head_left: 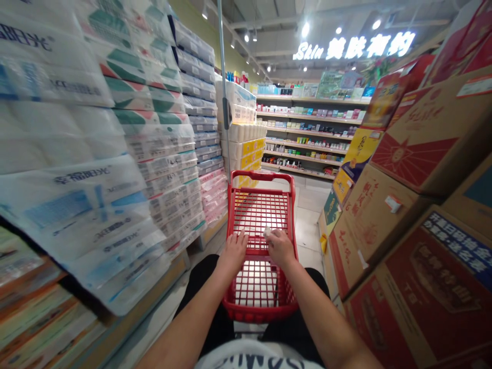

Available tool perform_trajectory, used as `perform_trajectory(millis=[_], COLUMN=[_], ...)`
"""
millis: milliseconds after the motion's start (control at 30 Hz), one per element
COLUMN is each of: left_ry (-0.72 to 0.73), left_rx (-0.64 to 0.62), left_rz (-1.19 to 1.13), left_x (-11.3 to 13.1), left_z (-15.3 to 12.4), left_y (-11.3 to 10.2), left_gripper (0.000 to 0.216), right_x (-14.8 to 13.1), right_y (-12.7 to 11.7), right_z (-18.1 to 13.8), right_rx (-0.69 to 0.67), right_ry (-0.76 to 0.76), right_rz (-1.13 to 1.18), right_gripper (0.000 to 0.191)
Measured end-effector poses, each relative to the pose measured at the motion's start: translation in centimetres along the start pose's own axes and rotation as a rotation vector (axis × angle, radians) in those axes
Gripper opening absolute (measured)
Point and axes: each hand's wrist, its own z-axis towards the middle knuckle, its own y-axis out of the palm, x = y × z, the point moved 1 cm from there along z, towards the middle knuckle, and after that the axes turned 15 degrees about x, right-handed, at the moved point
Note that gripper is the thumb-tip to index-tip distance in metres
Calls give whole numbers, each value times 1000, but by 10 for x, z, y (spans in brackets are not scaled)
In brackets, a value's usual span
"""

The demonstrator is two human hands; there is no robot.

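A red shopping cart (261, 179) with a wire-mesh basket stands straight ahead of me in a narrow store aisle. My left hand (233, 252) rests on the cart's near handle bar, fingers curled over it. My right hand (280, 247) grips the same bar just to the right, and a small white crumpled piece (267, 231) shows at its fingertips. The basket looks empty. My dark trousers show below both forearms.
Stacked packs of tissue paper (115, 154) wall the left side. Piled red and brown cardboard boxes (415, 205) crowd the right. A metal pole (224, 92) rises from the cart's far left corner. Product shelves (307, 138) stand at the aisle's far end under a lit sign.
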Motion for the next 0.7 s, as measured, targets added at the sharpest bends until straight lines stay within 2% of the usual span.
perform_trajectory(millis=[133, 300, 467, 600, 700], left_ry=[-7, 7, 13, 24, 18], left_rx=[14, 25, 16, 11, -11], left_rz=[0, 2, 33, 45, 37], left_x=[0, 0, -1, -1, -1], left_z=[-1, -2, -2, -2, -1], left_y=[2, 3, 3, 1, 0], left_gripper=[58, 59, 59, 58, 60], right_x=[1, 1, 5, 2, 3], right_y=[-1, 4, 6, 6, 5], right_z=[0, -2, -2, -4, -4], right_rx=[80, 0, 91, -1, 70], right_ry=[74, -71, 33, -118, -34], right_rz=[-30, 90, 35, 129, 82], right_gripper=[27, 30, 32, 34, 33])
